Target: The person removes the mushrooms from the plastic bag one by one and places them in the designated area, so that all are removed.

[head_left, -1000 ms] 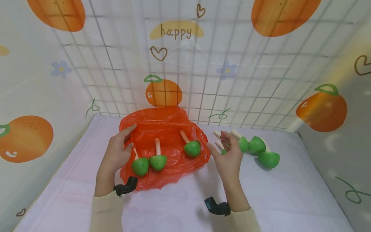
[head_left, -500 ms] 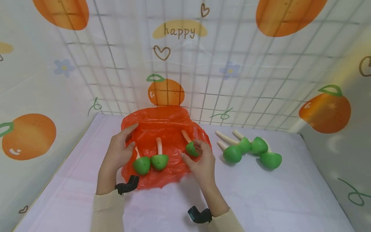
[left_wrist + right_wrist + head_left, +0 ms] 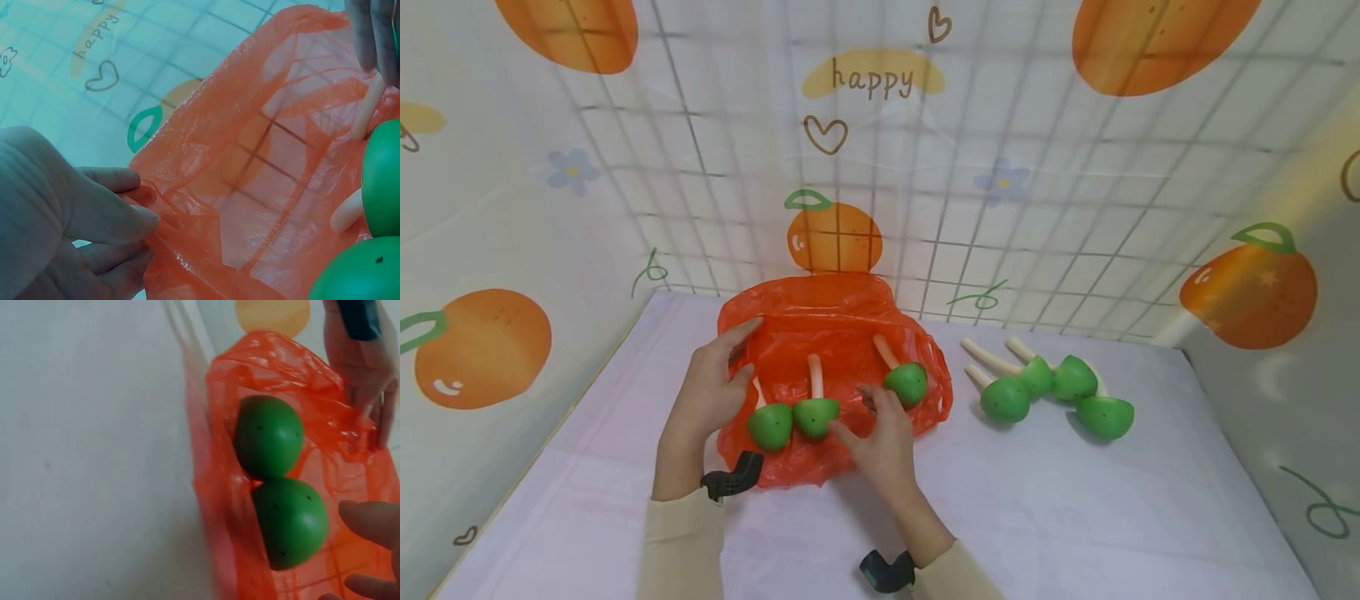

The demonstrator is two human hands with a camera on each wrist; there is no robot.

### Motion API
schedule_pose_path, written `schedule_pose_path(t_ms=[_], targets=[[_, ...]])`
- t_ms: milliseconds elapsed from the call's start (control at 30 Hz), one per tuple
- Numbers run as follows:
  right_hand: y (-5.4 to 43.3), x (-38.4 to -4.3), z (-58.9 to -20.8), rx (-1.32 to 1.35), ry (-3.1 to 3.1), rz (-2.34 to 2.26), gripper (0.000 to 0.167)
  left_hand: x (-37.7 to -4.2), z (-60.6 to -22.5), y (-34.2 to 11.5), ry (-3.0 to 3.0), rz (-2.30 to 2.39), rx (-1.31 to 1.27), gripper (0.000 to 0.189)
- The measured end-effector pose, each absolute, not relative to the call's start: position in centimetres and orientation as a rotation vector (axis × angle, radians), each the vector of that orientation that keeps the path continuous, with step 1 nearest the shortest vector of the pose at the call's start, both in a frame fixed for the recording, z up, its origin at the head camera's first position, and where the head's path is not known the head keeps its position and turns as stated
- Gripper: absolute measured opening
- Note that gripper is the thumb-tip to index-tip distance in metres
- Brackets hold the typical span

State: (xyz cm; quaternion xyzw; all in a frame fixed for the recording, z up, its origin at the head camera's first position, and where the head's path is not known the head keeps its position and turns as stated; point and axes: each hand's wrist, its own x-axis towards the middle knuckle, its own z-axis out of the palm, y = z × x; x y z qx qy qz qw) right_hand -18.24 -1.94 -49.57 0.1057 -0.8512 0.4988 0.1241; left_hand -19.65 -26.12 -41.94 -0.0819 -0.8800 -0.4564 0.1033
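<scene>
An orange plastic bag [image 3: 835,325] lies open on the white table. Three green-capped toy mushrooms with pale stems rest in it: two side by side [image 3: 770,426] [image 3: 816,416] and one further right [image 3: 906,382]. My left hand [image 3: 735,360] pinches the bag's left rim between thumb and fingers [image 3: 134,215]. My right hand [image 3: 855,414] reaches over the bag's front edge between the middle and right mushrooms, fingers loosely spread and holding nothing. The right wrist view shows the two caps [image 3: 269,434] [image 3: 290,522] under orange film, with my fingertips [image 3: 372,522] beside them.
Several more green mushrooms [image 3: 1003,400] [image 3: 1105,417] lie loose on the table right of the bag. Printed walls with a wire grid [image 3: 970,217] close in the back and both sides. Bare tabletop [image 3: 1075,517] stretches in front of the bag.
My right hand has swung left from the loose mushrooms, past the right-hand mushroom in the bag, towards the middle one. The left hand has kept its pinch on the bag's rim.
</scene>
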Motion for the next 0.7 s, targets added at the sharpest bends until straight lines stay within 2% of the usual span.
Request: schedule_pose_path(t_ms=[700], targets=[[-5.8,-17.5,-51.2,0.169,-2.566,1.428,0.06,-19.5,-41.8,-26.1,-2.587,-1.349,-0.235,0.064]])
